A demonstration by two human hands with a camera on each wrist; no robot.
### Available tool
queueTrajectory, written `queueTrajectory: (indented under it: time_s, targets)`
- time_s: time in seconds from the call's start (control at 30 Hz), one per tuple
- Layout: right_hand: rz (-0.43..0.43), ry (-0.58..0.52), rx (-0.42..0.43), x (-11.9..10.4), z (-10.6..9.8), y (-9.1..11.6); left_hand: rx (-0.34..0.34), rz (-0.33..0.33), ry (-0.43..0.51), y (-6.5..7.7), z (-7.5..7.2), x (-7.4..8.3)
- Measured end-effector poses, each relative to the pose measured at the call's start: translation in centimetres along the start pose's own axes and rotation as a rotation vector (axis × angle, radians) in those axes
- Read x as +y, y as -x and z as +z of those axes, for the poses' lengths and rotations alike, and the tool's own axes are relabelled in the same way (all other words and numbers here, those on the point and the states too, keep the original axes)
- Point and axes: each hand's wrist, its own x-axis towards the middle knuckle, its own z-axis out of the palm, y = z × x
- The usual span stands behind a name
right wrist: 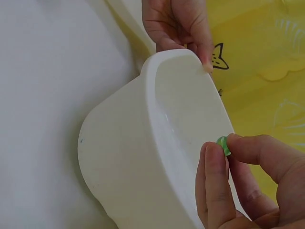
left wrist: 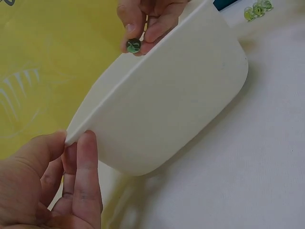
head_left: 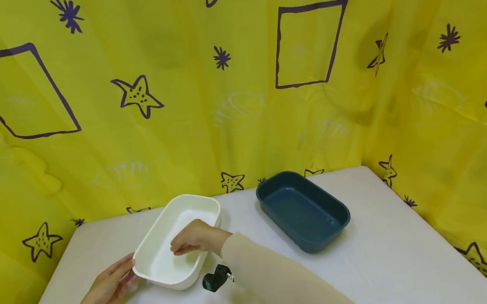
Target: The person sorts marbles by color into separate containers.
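Note:
My right hand (head_left: 196,236) is over the white dish (head_left: 149,246), pinching a green swirled marble (right wrist: 223,145) between thumb and fingertips. In the left wrist view the same marble (left wrist: 133,46) shows just above the dish's rim. At the near left corner, my left hand (head_left: 112,286) grips the rim, with the thumb (left wrist: 45,145) on one side and fingers (left wrist: 87,162) against the outer wall. The part of the dish floor that shows in the head view is bare white.
A dark blue dish (head_left: 304,211) stands to the right of the white one. Several clear green marbles (left wrist: 258,9) lie on the white tabletop (head_left: 404,249), hidden behind my right arm in the head view. A yellow patterned curtain (head_left: 195,138) hangs round the table.

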Motion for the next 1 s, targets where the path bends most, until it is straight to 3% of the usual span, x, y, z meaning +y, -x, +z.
queueTrajectory:
  time_s: [0.27,0.47,1.0]
  targets:
    - [-0.059,0.03,0.016,0.4,1.0,-0.3,0.015,-0.002,0.012,0.1,0.0,0.1]
    - [-0.116,0.11,0.117,1.4,2.3,-0.2,0.015,0.001,0.026,0.1,0.1,-0.2]
    - [-0.118,0.241,0.165,2.0,3.5,-0.4,-0.001,0.038,-0.008,0.0,0.1,-0.4]
